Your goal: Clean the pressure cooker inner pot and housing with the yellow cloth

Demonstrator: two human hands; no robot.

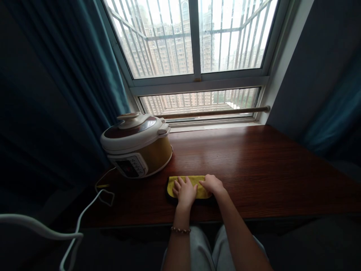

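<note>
A folded yellow cloth (201,192) with a dark border lies on the brown wooden table (254,162), near its front edge. Flat on the left part of the cloth rests my left hand (186,191), its fingers spread. At the cloth's far right corner, my right hand (213,183) has its fingers curled and closed on the edge. The underside of the right hand's fingers is hidden. A beaded bracelet (181,230) circles my left wrist.
A white and gold electric cooker (138,145) with a lid stands at the table's left. White cables (84,210) hang beside it at the left. Behind the table is a barred window (197,82), with blue curtains (93,75) on the left side.
</note>
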